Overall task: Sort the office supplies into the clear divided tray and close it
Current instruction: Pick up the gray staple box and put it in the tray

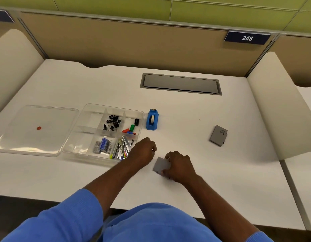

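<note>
Tabletop: white laminate tabletop (195, 130), with a grey recessed cable hatch (181, 83) set into it at the far side.
Tray: clear divided plastic tray (141, 114) sits left of centre, open.
Lid: clear flat plastic lid (37, 142) lies just beside the tray on its left, with a small red round dot (39, 128) on it.
Tray contents, far middle: small black binder clips (113, 122) in a loose heap.
Tray contents, far right: small red, green, blue and black blocks (131, 129); what they are you cannot tell at this size.
Tray contents, near middle: blue and grey staple boxes (103, 145).
Tray contents, near right: silver strips and coloured slim items (122, 148), bunched and too small to name.
Outside the tray: blue plastic tape dispenser (152, 120) stands just beside the tray's right wall; flat grey rectangular case (218, 135) lies well apart to the right.
Your left grip: left hand (144, 151) rests by the tray's near right corner, fingers curled into a loose fist, nothing seen in it.
Your right grip: right hand (179, 165) pinches a flat grey rectangular card-like piece (160, 165), thumb on its near edge and fingers on its far edge, low over the tabletop near you.
Sleeves: blue knit sleeves (78, 210) pushed up your forearms.
</note>
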`<state>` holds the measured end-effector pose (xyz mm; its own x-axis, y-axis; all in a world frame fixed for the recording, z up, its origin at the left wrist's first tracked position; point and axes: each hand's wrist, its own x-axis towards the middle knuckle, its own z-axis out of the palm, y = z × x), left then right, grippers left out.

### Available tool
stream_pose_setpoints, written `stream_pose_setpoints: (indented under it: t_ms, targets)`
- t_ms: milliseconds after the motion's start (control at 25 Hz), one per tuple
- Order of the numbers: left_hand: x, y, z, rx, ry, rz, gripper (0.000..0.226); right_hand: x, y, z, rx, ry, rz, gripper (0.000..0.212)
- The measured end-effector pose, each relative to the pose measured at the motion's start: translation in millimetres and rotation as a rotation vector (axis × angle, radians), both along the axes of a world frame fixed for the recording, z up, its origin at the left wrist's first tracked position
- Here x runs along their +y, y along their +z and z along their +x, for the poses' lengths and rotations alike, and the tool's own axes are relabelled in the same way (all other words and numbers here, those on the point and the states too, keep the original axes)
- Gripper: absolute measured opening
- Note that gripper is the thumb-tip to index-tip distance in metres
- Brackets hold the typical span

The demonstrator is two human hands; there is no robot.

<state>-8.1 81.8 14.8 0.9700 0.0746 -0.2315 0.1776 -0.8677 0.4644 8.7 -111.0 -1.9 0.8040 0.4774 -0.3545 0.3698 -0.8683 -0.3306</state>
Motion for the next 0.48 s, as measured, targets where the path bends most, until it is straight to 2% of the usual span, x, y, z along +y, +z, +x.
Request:
stream_pose_setpoints:
  t_ms: [200, 360, 480]
  targets:
    - [8.7, 13.9, -3.8, -0.051, 0.145, -0.144, 0.013, 12.3, 11.3, 4.8, 0.029, -0.158, 0.169, 0.022]
    - [27.1, 32.6, -10.4, -0.109, 0.343, -0.344, 0.018, 23.6, 27.1, 14.4, 0.025, -0.311, 0.353, 0.013]
    - [55.3, 47.6, -12.0, -0.199, 0.439, -0.383, 0.018, 43.4, 40.7, 20.1, 0.010, -0.393, 0.468, 0.012]
